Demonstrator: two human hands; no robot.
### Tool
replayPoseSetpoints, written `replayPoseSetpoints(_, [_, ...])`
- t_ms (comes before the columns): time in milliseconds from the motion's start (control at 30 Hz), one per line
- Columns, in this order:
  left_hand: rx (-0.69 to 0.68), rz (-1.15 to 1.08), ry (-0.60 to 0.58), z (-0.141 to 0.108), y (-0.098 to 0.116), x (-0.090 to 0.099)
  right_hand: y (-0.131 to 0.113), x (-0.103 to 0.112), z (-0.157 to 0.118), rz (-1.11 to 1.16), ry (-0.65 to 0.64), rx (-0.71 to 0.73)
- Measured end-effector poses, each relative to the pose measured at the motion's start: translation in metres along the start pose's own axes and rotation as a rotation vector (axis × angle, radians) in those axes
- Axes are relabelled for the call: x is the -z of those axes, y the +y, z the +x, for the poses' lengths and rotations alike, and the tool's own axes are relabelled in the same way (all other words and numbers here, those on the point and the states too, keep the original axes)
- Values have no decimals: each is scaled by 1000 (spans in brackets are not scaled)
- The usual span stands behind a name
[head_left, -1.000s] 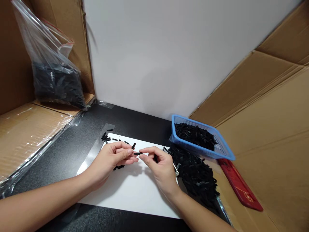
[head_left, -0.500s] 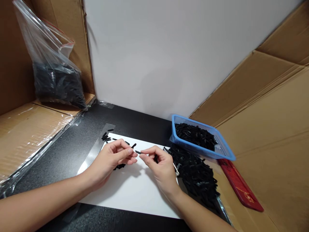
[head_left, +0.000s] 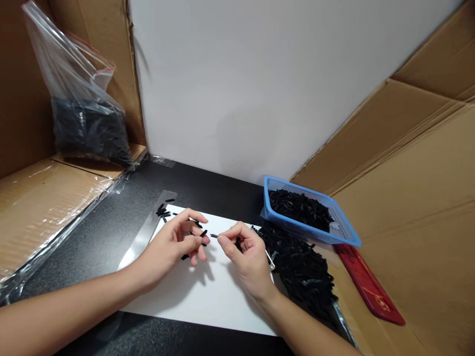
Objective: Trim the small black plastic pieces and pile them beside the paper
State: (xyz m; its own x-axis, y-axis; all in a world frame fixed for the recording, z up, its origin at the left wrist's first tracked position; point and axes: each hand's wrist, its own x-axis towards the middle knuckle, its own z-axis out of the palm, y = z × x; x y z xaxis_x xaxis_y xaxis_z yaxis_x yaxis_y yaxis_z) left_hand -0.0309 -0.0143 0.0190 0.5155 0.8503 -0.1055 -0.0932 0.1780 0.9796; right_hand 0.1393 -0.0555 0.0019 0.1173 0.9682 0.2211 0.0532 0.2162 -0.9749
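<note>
Right hand [head_left: 247,249] is closed at thumb and forefinger on a thin black rod-like piece [head_left: 214,236], by which the gap towards the left hand [head_left: 181,237] is entered. Its long axis is laid roughly crosswise, the free tip aimed left and tipped slightly up. Just beyond that tip, a second short black rod-like piece [head_left: 204,233] is seen against the left thumb, slanted up to the right; the two pieces are kept apart. The left fingers are spread, the forefinger raised clear of the thumb; whether the second piece is gripped cannot be told. Both hands are held above a white rectangular sheet [head_left: 218,296] on the black speckled worktop [head_left: 200,183]. The loose heap of black slender pieces [head_left: 304,262] is placed nearer the right hand, beside a blue perforated plastic basket [head_left: 315,233].
</note>
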Motion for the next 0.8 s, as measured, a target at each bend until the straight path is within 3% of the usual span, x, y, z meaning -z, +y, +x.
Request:
replayPoseSetpoints(233, [51,41,57,3,0,-2,0,-2,-3,-10,9,17])
replayPoseSetpoints(567, [51,22,3,0,2,-3,-1,-5,-7,-37,-23,10])
replayPoseSetpoints(800, [114,-20,111,-1,6,-6,-1,-7,-8,-25,-25,4])
